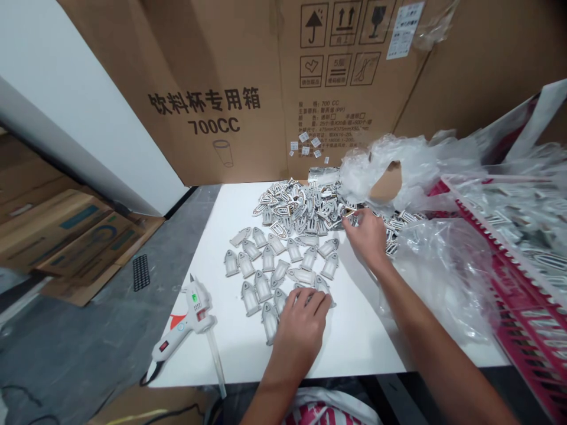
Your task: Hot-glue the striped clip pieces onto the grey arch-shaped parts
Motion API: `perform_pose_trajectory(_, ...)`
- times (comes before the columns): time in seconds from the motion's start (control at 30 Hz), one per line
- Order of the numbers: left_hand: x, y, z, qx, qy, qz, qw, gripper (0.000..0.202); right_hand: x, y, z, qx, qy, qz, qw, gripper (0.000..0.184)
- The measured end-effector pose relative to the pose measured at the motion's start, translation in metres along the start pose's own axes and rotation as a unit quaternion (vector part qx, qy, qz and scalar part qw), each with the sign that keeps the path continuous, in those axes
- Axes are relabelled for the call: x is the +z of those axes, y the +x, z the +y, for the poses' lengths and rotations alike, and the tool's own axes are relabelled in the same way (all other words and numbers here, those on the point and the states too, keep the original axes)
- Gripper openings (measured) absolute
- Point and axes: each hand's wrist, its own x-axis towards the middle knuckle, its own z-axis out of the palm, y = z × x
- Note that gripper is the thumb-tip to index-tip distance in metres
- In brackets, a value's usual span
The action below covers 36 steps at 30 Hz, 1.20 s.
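My left hand (pixel 305 321) is low over the front of a spread of small grey lantern-shaped pieces (pixel 268 260). Its fingers are curled downward; the tips, and whatever they hold, are hidden behind the knuckles. One piece (pixel 325 289) shows just beyond these fingers. Farther back, my right hand (pixel 367 235) reaches to the right side of a heap of grey slotted frame pieces (pixel 305 206). Thumb and fingers close on a small frame piece (pixel 349 212) at the heap's edge.
A white hot glue gun (pixel 190 321) with a glue stick lies at the table's left edge. Crumpled clear plastic bags (pixel 443 271) and a pink basket (pixel 509 277) of similar pieces are at right. A large cardboard box (pixel 248 141) stands behind the white table (pixel 354 348).
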Motion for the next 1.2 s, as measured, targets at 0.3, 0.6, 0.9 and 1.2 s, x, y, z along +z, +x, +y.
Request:
perform_pose_trajectory(0.3,0.003,0.007,-0.004,-0.024,0.051,-0.011,0.998,0.035,-0.044,-0.110,0.020,-0.057,0.073,0.001,0.996,0.036)
perform_pose_trajectory(0.6,-0.002,0.008,-0.003,-0.016,0.027,0.017,0.999,0.018,-0.065,-0.203,0.035,-0.018,0.092,-0.106,0.990,0.028)
perform_pose_trajectory(0.9,-0.001,0.006,-0.001,-0.017,0.014,0.044,0.999,0.023,-0.060,-0.203,0.052,-0.052,0.037,-0.134,0.989,0.037)
perform_pose_trajectory(1.2,-0.006,0.006,0.003,-0.051,-0.044,0.046,0.997,0.022,-0.078,-0.200,0.037,-0.082,0.223,-0.328,0.914,0.031)
